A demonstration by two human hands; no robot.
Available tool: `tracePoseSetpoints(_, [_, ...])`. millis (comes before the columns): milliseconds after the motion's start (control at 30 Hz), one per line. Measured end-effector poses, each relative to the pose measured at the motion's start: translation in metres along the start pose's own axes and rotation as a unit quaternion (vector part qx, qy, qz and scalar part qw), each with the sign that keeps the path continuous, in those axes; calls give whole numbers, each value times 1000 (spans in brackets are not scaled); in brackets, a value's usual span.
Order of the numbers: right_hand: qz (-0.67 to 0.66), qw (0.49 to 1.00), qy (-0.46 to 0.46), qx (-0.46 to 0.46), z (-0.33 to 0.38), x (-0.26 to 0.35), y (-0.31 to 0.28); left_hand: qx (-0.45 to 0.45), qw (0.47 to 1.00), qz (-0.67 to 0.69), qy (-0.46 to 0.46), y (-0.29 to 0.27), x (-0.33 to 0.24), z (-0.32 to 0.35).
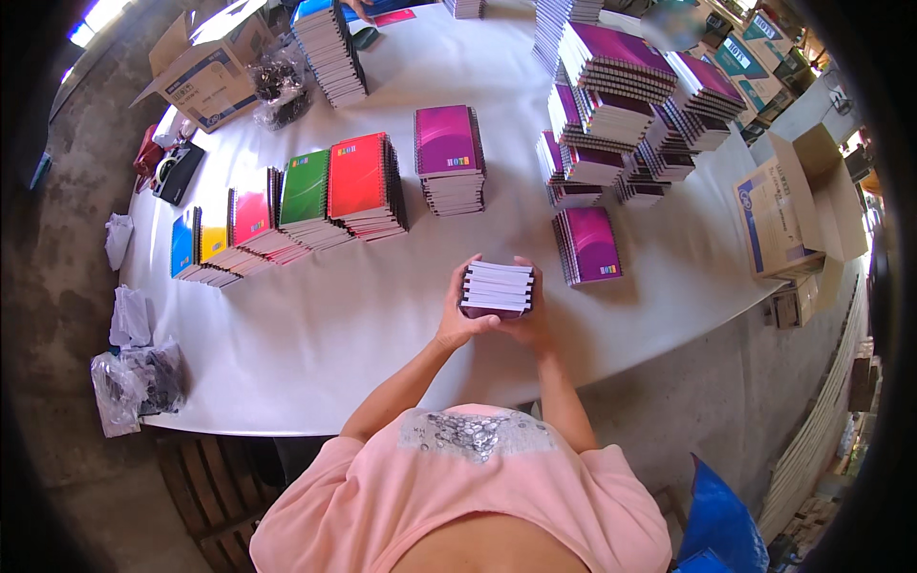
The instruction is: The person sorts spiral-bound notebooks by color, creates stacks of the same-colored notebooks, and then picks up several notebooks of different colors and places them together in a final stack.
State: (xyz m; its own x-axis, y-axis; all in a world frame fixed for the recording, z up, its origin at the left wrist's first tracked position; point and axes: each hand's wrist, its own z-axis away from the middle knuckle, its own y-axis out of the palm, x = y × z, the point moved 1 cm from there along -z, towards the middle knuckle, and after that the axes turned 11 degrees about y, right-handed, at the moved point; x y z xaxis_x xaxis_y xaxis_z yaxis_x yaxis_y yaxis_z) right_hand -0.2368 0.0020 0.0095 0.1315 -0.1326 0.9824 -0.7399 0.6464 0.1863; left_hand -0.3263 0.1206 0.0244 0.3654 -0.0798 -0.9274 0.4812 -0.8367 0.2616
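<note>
A small stack of spiral notebooks [497, 283] is gripped from both sides, its pale page edges facing up at me. My left hand [458, 317] wraps its left side and my right hand [533, 323] its right, thumbs along the near edge. Just to the right lies a short pile of purple notebooks [594, 245]. Beyond my hands rises a taller stack of purple notebooks [446, 143]. Off to the left runs a row of stacks: red notebooks [359, 179], green notebooks [306, 188], pink notebooks [252, 207], yellow notebooks [214, 229] and blue notebooks [183, 244].
A white-covered table [315, 334] carries everything. Large piles of purple notebooks [616, 57] crowd the far right. One open cardboard box [778, 215] sits at the right edge, another cardboard box [205, 86] far left. Crumpled plastic bags [138, 377] hang at the left edge. Another person's hand [361, 10] shows at the far side.
</note>
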Motion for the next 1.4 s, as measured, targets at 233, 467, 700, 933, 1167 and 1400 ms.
tracePoseSetpoints(233, [125, 983, -126, -46, -8, -23, -2, -23, 996, -84, 27, -1, 23, 8])
tracePoseSetpoints(467, [168, 980, 1, -103, 3, -7, 2, 25, 969, -238, 62, -13, 29, 10])
tracePoseSetpoints(700, [157, 984, 52, -67, 16, 96, 1, 82, 990, -98, -64, 3, -45, -32])
tracePoseSetpoints(933, [12, 986, 139, -89, 28, 123, -43, 282, 882, -345, -156, 39, -70, -63])
tracePoseSetpoints(1167, [-137, 940, 203, -239, 21, 134, -92, 289, 895, -70, -333, 56, -62, -113])
tracePoseSetpoints(1400, [-161, 908, 202, -330, -15, 127, -137, 10, 936, 87, -342, 113, -14, -114])
